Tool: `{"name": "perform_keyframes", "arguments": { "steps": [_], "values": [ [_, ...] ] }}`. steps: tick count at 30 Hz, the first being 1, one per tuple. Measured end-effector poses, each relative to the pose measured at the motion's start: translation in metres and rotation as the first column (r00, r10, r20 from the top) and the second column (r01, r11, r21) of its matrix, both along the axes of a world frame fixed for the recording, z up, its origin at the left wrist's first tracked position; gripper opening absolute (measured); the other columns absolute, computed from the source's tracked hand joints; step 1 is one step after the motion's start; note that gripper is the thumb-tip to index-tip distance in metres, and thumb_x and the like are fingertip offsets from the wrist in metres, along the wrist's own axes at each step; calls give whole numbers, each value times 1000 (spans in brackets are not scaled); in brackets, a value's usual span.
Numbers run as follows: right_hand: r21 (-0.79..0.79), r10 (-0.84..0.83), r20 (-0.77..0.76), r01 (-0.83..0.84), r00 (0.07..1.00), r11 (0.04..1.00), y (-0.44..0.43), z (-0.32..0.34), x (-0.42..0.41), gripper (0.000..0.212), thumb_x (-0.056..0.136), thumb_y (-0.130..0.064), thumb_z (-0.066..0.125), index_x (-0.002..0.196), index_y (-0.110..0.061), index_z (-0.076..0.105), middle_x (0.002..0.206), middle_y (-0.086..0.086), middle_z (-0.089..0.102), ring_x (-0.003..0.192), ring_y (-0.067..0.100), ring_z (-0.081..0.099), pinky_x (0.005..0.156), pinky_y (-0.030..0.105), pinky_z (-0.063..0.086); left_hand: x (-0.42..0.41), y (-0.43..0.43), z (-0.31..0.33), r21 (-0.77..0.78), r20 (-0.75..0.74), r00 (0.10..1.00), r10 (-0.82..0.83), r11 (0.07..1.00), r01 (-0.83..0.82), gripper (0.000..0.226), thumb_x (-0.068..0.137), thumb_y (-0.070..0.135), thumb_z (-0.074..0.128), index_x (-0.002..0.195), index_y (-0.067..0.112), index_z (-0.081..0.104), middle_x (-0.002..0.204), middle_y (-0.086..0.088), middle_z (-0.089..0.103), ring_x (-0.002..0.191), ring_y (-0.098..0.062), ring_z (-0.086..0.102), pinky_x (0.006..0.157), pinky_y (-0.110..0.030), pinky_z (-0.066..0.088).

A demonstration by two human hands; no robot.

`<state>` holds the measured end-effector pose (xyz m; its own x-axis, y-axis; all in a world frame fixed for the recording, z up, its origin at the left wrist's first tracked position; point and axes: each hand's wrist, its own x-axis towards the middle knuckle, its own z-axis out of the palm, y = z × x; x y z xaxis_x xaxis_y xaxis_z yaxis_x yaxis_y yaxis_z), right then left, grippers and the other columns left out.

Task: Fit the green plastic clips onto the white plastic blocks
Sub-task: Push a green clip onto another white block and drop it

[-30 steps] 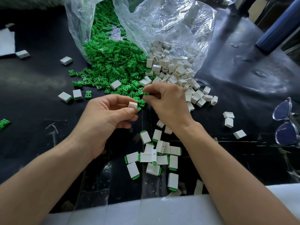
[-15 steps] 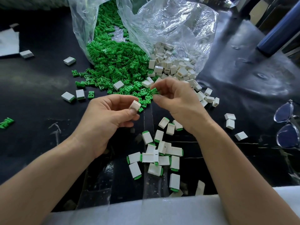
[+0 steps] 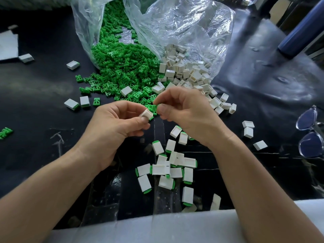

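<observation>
Above the black desk (image 3: 38, 95), a worker's left hand (image 3: 112, 132) holds a white block (image 3: 147, 114), its grip pinching the piece between thumb and forefinger. The right hand (image 3: 185, 111) pinches a green clip (image 3: 155, 107) that is largely hidden by the fingertips. Clip and block sit just beside each other and are not yet joined, so this looks like the lining-up step before insertion. The next move would call for squaring the clip to the block's opening and pressing it home. A clip heap (image 3: 122, 67) and a block heap (image 3: 185, 71) spill from a plastic bag (image 3: 175, 23), while fitted pieces (image 3: 168, 167) lie nearer the worker.
</observation>
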<state>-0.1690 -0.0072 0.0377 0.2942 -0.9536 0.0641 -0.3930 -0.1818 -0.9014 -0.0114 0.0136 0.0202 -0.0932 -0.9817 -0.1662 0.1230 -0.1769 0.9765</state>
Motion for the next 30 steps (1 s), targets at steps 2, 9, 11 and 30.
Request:
{"name": "perform_keyframes", "arguments": {
  "steps": [2,9,11,30],
  "values": [
    [-10,11,-14,-11,1000,1000,1,0,1,20,84,-2,62,79,-21,62,70,-9,58,68,5,55,68,20,46,0,0,-1,2,-2,1000,-5,1000,5,18,58,15,68,75,11,66,63,0,69,57,-7,65,51,-15,50],
    [-28,15,-76,-17,997,999,0,0,1,10,83,-3,64,84,-12,69,71,-10,59,71,6,56,70,22,47,1,1,-2,-4,24,999,-25,1000,25,17,57,16,69,74,12,68,61,0,68,55,-8,64,50,-15,50],
    [-28,21,-91,-24,996,999,0,-1,1,10,83,-4,65,83,-13,70,70,-10,60,70,5,56,69,21,46,1,1,-2,-12,41,999,-25,1000,25,17,58,17,69,74,12,68,61,0,68,54,-7,64,48,-15,49],
    [9,47,-241,-46,969,999,5,3,7,27,92,-19,53,65,-25,52,62,-7,57,65,14,57,71,37,51,-1,2,1,11,47,996,-72,997,71,24,64,23,64,80,5,66,63,-5,69,48,-9,61,44,-16,48]
  ]
}}
